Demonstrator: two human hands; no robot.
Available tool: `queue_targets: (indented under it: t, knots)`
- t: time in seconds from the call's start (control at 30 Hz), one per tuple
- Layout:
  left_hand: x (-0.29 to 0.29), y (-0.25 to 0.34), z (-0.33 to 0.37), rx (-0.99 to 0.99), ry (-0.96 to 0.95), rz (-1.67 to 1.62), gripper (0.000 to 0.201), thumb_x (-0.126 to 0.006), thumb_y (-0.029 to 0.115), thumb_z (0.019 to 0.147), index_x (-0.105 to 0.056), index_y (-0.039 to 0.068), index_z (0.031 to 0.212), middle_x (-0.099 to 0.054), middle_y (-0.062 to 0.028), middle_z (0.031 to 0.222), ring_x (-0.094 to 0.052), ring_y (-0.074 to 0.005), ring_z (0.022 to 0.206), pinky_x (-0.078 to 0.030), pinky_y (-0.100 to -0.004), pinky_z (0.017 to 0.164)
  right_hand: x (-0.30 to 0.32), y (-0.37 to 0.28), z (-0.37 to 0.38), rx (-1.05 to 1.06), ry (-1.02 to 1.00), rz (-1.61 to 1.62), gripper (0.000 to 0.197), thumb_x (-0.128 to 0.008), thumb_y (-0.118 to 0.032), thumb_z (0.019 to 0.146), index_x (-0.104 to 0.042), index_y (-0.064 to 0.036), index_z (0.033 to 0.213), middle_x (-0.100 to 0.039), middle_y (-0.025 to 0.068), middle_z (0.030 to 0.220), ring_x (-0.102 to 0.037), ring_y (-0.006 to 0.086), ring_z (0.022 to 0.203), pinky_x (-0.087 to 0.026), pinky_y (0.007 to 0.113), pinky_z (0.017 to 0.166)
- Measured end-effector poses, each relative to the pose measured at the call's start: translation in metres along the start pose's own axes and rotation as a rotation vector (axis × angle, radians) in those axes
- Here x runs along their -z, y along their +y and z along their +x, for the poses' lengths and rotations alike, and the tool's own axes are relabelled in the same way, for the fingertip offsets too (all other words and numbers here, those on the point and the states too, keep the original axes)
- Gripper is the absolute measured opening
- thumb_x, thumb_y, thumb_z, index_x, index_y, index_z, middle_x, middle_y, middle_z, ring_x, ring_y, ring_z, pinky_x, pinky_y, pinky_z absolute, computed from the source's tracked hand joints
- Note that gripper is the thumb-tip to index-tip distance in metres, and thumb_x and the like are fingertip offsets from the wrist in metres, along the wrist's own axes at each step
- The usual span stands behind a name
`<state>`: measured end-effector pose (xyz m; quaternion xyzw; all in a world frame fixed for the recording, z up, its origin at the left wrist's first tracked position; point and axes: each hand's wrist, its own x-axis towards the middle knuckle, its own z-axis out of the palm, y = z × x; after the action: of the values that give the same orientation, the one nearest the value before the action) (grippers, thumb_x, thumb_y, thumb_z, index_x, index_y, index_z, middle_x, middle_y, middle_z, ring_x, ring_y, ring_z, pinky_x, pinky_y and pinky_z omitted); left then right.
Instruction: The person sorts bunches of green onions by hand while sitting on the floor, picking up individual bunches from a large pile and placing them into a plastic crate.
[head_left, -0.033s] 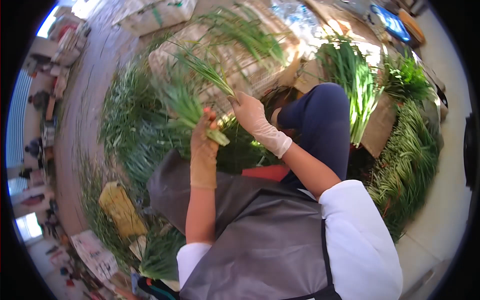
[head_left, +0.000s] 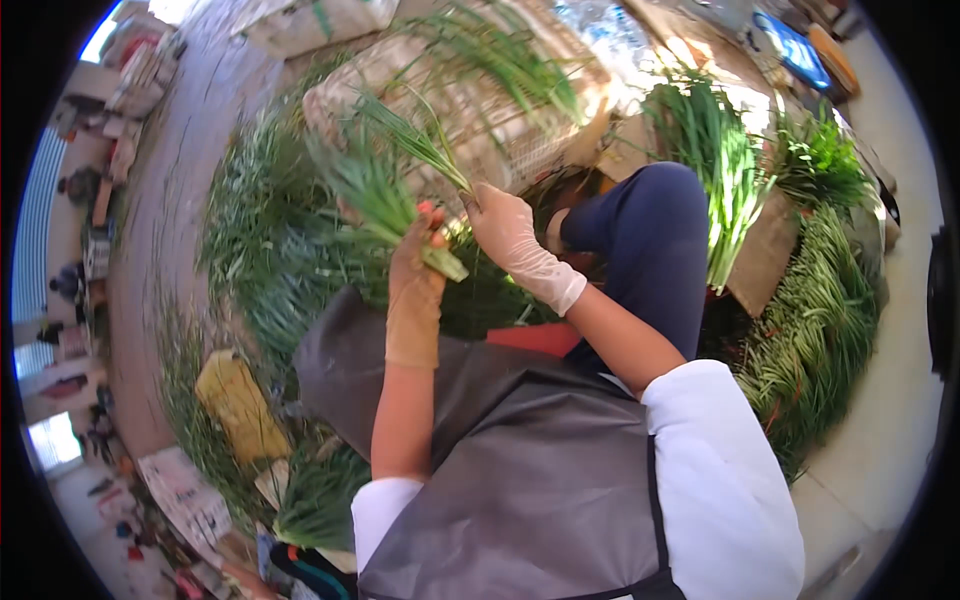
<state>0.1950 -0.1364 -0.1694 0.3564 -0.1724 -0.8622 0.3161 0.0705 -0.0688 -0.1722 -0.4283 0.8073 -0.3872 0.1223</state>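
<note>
My left hand [head_left: 416, 275], in a yellowish glove with orange-red fingertips, is closed round a bunch of long green chive-like stalks [head_left: 372, 196]. The pale cut ends of the bunch stick out beside my thumb, and the leaves fan up and left. Just to its right, my right hand [head_left: 505, 228], in a thin whitish glove, pinches a few slender stalks [head_left: 420, 148] by their lower ends. Their tips point up and left, above the left hand's bunch. Both hands are raised over my lap, beyond the dark apron [head_left: 540, 470].
A large heap of loose greens [head_left: 270, 230] lies at the left. Ahead stands a pale plastic crate [head_left: 350, 95] with stalks on top. Sorted stalks [head_left: 735, 200] rest on cardboard [head_left: 765, 260] at the right, near a long stacked pile [head_left: 815, 330]. A yellow block-like object [head_left: 240, 405] sits lower left.
The whole view has shifted slightly. Both hands keep their holds and stay close together, with very little movement between them.
</note>
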Motion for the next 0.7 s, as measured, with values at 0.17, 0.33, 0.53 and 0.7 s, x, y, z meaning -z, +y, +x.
queue_targets:
  t: [0.17,0.33,0.53,0.7]
  knots:
    - [0.011,-0.018,0.007,-0.092,0.195,0.219,0.021,-0.064,0.017,0.080,-0.060,0.003,0.095,-0.060,-0.0050,0.083,-0.055,-0.0127,0.063,-0.047,-0.0254,0.054,-0.025,-0.003,-0.026,0.359,0.000,-0.186,0.011,-0.056,-0.016,0.077,-0.053,-0.0069,0.083,-0.057,0.0132,0.062,-0.058,0.0306,0.058,-0.044,0.040,0.051]
    - [0.036,-0.010,0.015,-0.123,0.233,0.224,0.018,-0.064,0.013,0.079,-0.060,0.002,0.092,-0.063,-0.0070,0.090,-0.061,-0.0194,0.075,-0.049,-0.0317,0.065,-0.038,0.022,-0.024,0.080,-0.253,-0.378,0.013,-0.052,-0.010,0.076,-0.061,-0.0059,0.084,-0.061,0.0132,0.066,-0.061,0.0316,0.063,-0.048,0.039,0.055]
    - [0.038,0.011,-0.018,-0.120,0.211,0.272,0.023,-0.064,0.008,0.077,-0.058,0.000,0.098,-0.064,-0.0118,0.086,-0.061,-0.0168,0.069,-0.050,-0.0273,0.059,-0.034,0.043,0.001,-0.120,-0.577,-0.179,0.030,-0.055,-0.025,0.080,-0.062,-0.0020,0.098,-0.061,0.0198,0.097,-0.060,0.0285,0.093,-0.046,0.034,0.079]
    - [0.035,-0.004,-0.028,-0.074,0.179,0.379,0.022,-0.065,0.007,0.076,-0.058,0.001,0.096,-0.063,-0.0091,0.078,-0.058,-0.0154,0.057,-0.047,-0.0251,0.050,-0.032,-0.001,0.005,-0.007,-0.624,0.714,0.038,-0.056,-0.033,0.083,-0.059,0.0041,0.093,-0.060,0.0082,0.083,-0.055,0.0141,0.077,-0.044,0.027,0.070]
